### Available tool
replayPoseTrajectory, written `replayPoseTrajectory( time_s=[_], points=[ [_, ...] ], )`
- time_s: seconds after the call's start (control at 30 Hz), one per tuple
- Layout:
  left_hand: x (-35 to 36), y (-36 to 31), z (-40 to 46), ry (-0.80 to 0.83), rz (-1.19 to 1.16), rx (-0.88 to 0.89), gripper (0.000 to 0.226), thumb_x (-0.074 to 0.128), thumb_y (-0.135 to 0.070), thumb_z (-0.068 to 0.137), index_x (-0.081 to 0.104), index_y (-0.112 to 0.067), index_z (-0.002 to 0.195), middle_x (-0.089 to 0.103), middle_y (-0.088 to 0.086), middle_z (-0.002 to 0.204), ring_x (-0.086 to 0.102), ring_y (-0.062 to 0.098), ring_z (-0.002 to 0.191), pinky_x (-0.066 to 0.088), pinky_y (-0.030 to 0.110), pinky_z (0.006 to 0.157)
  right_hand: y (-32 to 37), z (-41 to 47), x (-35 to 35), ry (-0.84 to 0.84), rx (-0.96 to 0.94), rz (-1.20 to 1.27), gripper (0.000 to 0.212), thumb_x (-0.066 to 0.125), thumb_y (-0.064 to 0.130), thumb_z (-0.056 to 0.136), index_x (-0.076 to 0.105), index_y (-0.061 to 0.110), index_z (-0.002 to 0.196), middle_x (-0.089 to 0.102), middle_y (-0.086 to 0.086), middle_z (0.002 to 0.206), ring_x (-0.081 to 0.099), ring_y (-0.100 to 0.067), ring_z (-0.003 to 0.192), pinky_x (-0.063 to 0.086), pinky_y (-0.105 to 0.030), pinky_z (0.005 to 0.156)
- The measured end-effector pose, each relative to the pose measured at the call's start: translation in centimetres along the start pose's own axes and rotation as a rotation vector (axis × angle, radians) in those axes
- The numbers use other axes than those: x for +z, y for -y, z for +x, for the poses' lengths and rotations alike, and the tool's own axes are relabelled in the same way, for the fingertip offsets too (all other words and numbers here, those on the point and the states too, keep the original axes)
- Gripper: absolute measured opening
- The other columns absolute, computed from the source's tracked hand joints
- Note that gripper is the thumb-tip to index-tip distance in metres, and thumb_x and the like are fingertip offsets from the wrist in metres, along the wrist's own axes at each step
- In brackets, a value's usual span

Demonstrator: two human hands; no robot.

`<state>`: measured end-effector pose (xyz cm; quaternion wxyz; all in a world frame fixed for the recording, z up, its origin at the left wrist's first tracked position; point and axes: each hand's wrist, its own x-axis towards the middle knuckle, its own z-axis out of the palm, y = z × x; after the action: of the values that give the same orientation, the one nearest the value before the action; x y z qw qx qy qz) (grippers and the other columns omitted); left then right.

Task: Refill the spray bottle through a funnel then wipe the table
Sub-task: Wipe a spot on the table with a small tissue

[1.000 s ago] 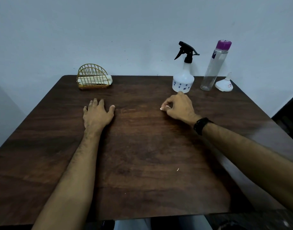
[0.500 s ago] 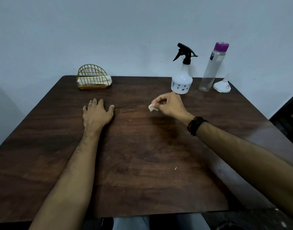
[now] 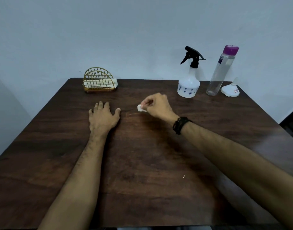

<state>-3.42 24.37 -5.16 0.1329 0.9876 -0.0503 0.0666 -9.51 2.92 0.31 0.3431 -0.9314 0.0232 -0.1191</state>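
On the dark wooden table (image 3: 142,163) my right hand (image 3: 157,105) pinches a small crumpled white tissue (image 3: 140,108) against the surface, mid-table. My left hand (image 3: 103,116) lies flat, palm down, fingers slightly apart, a little to the left of the tissue. At the back right stand the white spray bottle (image 3: 188,85) with a black trigger head, a tall clear bottle (image 3: 221,72) with a purple cap, and a white funnel (image 3: 230,88) resting mouth-down.
A gold wire napkin holder (image 3: 99,82) with white napkins sits at the back left. A tiny white scrap (image 3: 183,176) lies on the table near the front right. A wall runs right behind the table; a dark object (image 3: 291,120) shows at the right edge.
My right hand has slid to the left across the table with the tissue, which now shows more from under the fingers. The left hand has stayed put.
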Motion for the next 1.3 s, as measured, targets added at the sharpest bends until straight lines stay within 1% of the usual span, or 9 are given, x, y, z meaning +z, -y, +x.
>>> replayPoseTrajectory(
  time_s=[0.1, 0.2, 0.37, 0.5, 0.63, 0.77, 0.87, 1.03, 1.3],
  points=[
    [0.0, 0.0, 0.2, -0.002, 0.004, -0.001, 0.074, 0.034, -0.062, 0.095, 0.038, -0.013, 0.150, 0.030, 0.014, 0.160, 0.023, 0.029, 0.149, 0.016, 0.051, 0.121, -1.0, 2.6, 1.3, -0.074, 0.068, -0.098, 0.014, 0.076, 0.027, 0.088, 0.081, 0.017, 0.097, 0.078, -0.002, 0.099, 0.069, -0.011, 0.091, 0.056, -0.028, 0.091],
    [0.1, 0.1, 0.5, -0.013, 0.015, -0.002, 0.074, 0.035, -0.064, 0.094, 0.041, -0.014, 0.149, 0.034, 0.014, 0.158, 0.026, 0.031, 0.147, 0.019, 0.051, 0.120, -0.2, 2.7, 2.9, 0.001, 0.012, -0.135, 0.017, 0.076, 0.034, 0.087, 0.081, 0.020, 0.094, 0.078, -0.001, 0.097, 0.070, -0.015, 0.094, 0.051, -0.022, 0.085],
    [0.2, 0.1, 0.7, -0.016, 0.030, 0.011, 0.074, 0.034, -0.064, 0.094, 0.042, -0.014, 0.147, 0.037, 0.015, 0.155, 0.029, 0.033, 0.145, 0.021, 0.052, 0.119, 2.1, 0.4, 3.5, 0.259, -0.207, -0.121, 0.008, 0.080, 0.030, 0.084, 0.082, 0.022, 0.085, 0.076, 0.009, 0.080, 0.067, -0.001, 0.075, 0.058, -0.023, 0.074],
    [0.2, 0.1, 0.1, -0.016, 0.023, 0.014, 0.074, 0.032, -0.064, 0.095, 0.040, -0.014, 0.149, 0.034, 0.016, 0.157, 0.027, 0.032, 0.147, 0.019, 0.050, 0.120, 3.1, -1.5, 0.9, 0.595, -0.169, -0.146, 0.008, 0.079, 0.017, 0.084, 0.082, 0.023, 0.087, 0.070, 0.021, 0.068, 0.062, 0.011, 0.063, 0.051, -0.011, 0.068],
    [-0.4, -0.2, -0.6, 0.009, 0.028, 0.020, 0.074, 0.031, -0.063, 0.096, 0.037, -0.014, 0.151, 0.029, 0.017, 0.160, 0.023, 0.032, 0.149, 0.017, 0.050, 0.121, 2.0, -3.9, -2.2, 0.824, 0.102, 0.371, 0.013, 0.068, -0.001, 0.091, 0.076, 0.002, 0.101, 0.075, 0.004, 0.089, 0.065, -0.002, 0.072, 0.054, -0.015, 0.067],
    [-0.8, -1.2, -2.0, 0.038, 0.028, 0.051, 0.073, 0.029, -0.061, 0.098, 0.033, -0.014, 0.153, 0.025, 0.016, 0.162, 0.018, 0.031, 0.151, 0.015, 0.051, 0.122, -0.2, -6.5, -4.5, 0.534, 0.438, 1.131, 0.017, 0.057, 0.003, 0.098, 0.071, 0.004, 0.108, 0.073, -0.009, 0.095, 0.066, -0.008, 0.073, 0.057, -0.014, 0.061],
    [-0.3, -2.7, -4.0, 0.048, 0.030, 0.127, 0.072, 0.029, -0.060, 0.099, 0.032, -0.014, 0.154, 0.023, 0.015, 0.163, 0.015, 0.030, 0.152, 0.014, 0.049, 0.122, -2.2, -8.2, -6.1, 0.280, 0.592, 1.461, 0.021, 0.053, 0.003, 0.100, 0.072, 0.003, 0.109, 0.072, -0.013, 0.099, 0.067, -0.014, 0.075, 0.059, -0.017, 0.061],
    [-0.3, -7.4, -7.9, 0.145, -0.004, 0.256, 0.069, 0.032, -0.058, 0.100, 0.034, -0.015, 0.153, 0.023, 0.012, 0.163, 0.016, 0.028, 0.152, 0.014, 0.049, 0.122, -4.9, -11.2, -8.6, 0.019, 0.653, 1.520, 0.024, 0.054, 0.000, 0.098, 0.067, -0.001, 0.119, 0.070, -0.015, 0.110, 0.067, -0.019, 0.088, 0.062, -0.022, 0.066],
    [-0.9, -17.7, -16.8, 0.307, -0.027, 0.571, 0.072, 0.028, -0.064, 0.098, 0.033, -0.020, 0.154, 0.021, 0.009, 0.165, 0.015, 0.025, 0.153, 0.009, 0.049, 0.123, -7.4, -19.3, -14.9, -0.203, 0.551, 1.436, 0.016, 0.052, 0.001, 0.097, 0.067, -0.004, 0.103, 0.071, -0.019, 0.103, 0.069, -0.025, 0.094, 0.062, -0.033, 0.082]
  ],
)
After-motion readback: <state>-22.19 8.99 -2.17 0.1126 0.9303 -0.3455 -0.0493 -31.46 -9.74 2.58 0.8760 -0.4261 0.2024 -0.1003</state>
